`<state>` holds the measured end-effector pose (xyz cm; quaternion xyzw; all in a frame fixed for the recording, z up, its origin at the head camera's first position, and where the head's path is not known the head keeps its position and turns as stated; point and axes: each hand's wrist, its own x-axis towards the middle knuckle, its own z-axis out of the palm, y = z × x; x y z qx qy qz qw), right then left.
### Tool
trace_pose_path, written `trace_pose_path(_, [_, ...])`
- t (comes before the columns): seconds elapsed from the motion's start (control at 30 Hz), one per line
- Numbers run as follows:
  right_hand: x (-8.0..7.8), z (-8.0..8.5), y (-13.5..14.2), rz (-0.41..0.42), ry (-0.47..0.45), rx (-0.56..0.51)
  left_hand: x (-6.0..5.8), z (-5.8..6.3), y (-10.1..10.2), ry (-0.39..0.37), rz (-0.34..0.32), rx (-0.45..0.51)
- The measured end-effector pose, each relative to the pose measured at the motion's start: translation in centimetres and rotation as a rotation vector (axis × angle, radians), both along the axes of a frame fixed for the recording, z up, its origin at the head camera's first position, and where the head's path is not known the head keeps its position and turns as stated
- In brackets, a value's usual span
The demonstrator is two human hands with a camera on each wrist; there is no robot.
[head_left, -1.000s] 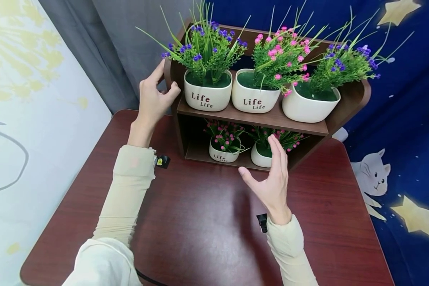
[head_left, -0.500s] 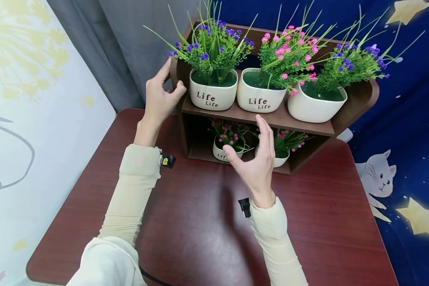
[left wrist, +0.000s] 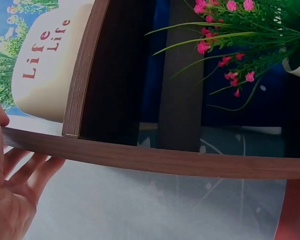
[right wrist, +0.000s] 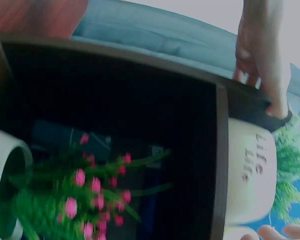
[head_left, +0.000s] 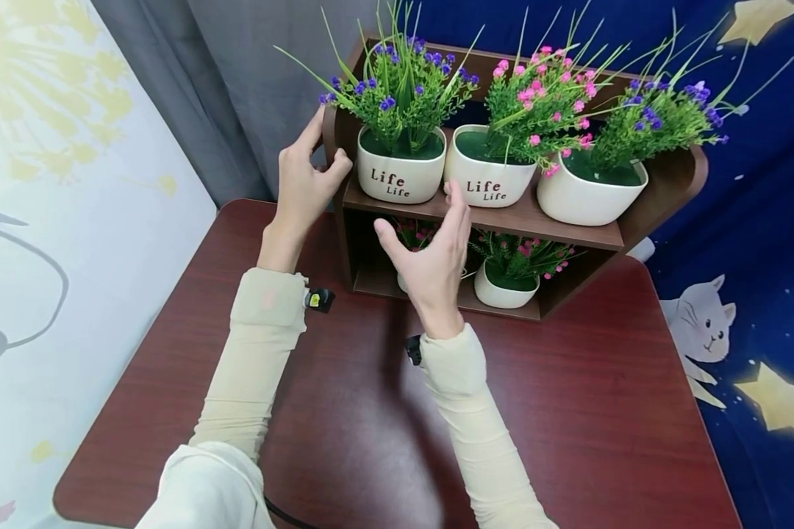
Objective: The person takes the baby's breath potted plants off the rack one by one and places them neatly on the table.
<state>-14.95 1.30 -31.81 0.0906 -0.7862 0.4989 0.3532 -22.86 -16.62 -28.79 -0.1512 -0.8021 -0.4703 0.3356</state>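
My left hand point(head_left: 301, 187) holds the left side panel of a dark brown two-tier wooden shelf point(head_left: 569, 234); in the left wrist view its thumb lies inside the panel point(left wrist: 165, 162) and its fingers outside. On the upper tier stand a white pot with purple flowers point(head_left: 400, 176), one with pink flowers point(head_left: 488, 180), and another with purple flowers point(head_left: 585, 200). My right hand point(head_left: 433, 268), thumb and fingers spread and nothing in it, is in front of the shelf and overlaps its edge. Behind that hand, a lower pot is mostly hidden; the other lower pot point(head_left: 506, 292) shows.
The shelf stands at the back of a reddish-brown table point(head_left: 569, 411). Behind are a grey curtain point(head_left: 231, 95) and a blue curtain with stars point(head_left: 777, 257). A pale patterned panel point(head_left: 73, 242) is at the left. A black cable point(head_left: 284, 514) lies near the front edge.
My right hand has moved left and up, from before the lower right pot to before the lower left pot. The left hand stays on the side panel. The view has shifted slightly.
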Motion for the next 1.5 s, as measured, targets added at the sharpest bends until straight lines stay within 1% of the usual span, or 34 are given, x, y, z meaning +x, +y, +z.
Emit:
trace_pose_path(0.1, [-0.6, 0.0, -1.4, -0.028, -0.021, -0.020, 0.1, -0.1, -0.3, 0.001, 0.010, -0.008])
trace_pose_path(0.2, [-1.1, -0.1, -2.2, -0.050, -0.014, -0.038, 0.1, -0.2, -0.4, -0.003, -0.002, -0.009])
trace_pose_path(0.27, [-1.3, -0.2, -2.5, -0.056, 0.009, -0.045, 0.1, -0.3, -0.4, -0.009, -0.010, -0.012])
trace_pose_path(0.47, [-2.1, -0.4, -2.9, -0.079, 0.065, -0.064, 0.1, -0.4, -0.1, -0.011, -0.005, -0.048])
trace_pose_path(0.57, [-2.5, -0.2, -3.3, -0.110, 0.082, -0.068, 0.1, -0.3, 0.1, -0.013, -0.010, -0.053])
trace_pose_path(0.73, [-3.4, 0.1, -4.7, -0.176, 0.087, -0.074, 0.2, -0.3, 0.1, -0.001, -0.014, -0.060])
trace_pose_path(0.93, [-4.4, 0.3, -6.2, -0.294, 0.072, -0.056, 0.2, -0.3, 0.1, 0.004, -0.025, -0.056])
trace_pose_path(1.07, [-5.0, 0.4, -6.8, -0.362, 0.031, -0.050, 0.4, -0.4, 0.0, 0.003, -0.014, -0.057])
trace_pose_path(1.17, [-5.3, 0.4, -7.0, -0.392, -0.006, -0.043, 0.5, -0.3, 0.0, -0.008, -0.004, -0.058])
trace_pose_path(1.27, [-5.6, 0.4, -7.2, -0.414, -0.023, -0.041, 0.5, -0.3, 0.0, -0.024, 0.000, -0.055])
trace_pose_path(1.5, [-6.2, 0.7, -7.5, -0.432, -0.041, -0.070, 0.6, -0.4, 0.3, -0.012, 0.003, -0.053])
